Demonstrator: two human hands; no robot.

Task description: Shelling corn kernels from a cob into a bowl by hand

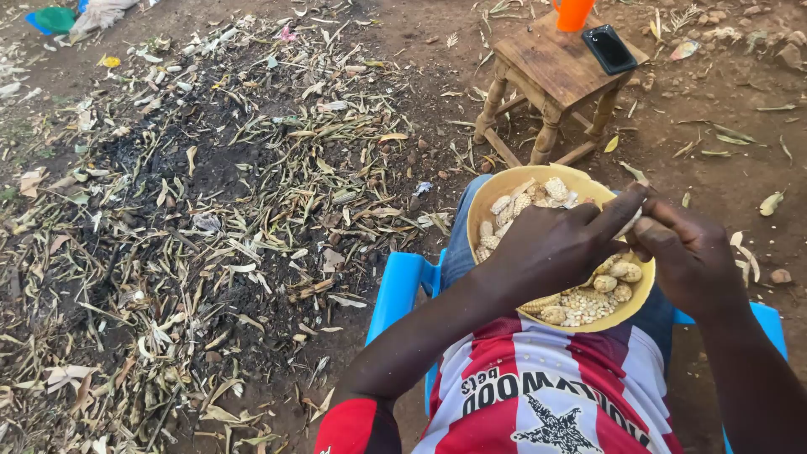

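Observation:
A yellow bowl [494,187] rests on my lap, holding several maize cob pieces and loose kernels [582,308]. Both hands are over the bowl. My left hand [555,244] and my right hand [685,252] together grip one pale maize cob piece [629,221], which shows only as a sliver between the fingers. The left thumb presses along the cob. More cob pieces [530,200] lie at the bowl's far side.
I sit on a blue plastic chair [399,290]. A small wooden stool [555,71] stands ahead with an orange cup [573,13] and a black phone [609,48] on it. Dry husks and leaves [227,202] litter the dirt to the left.

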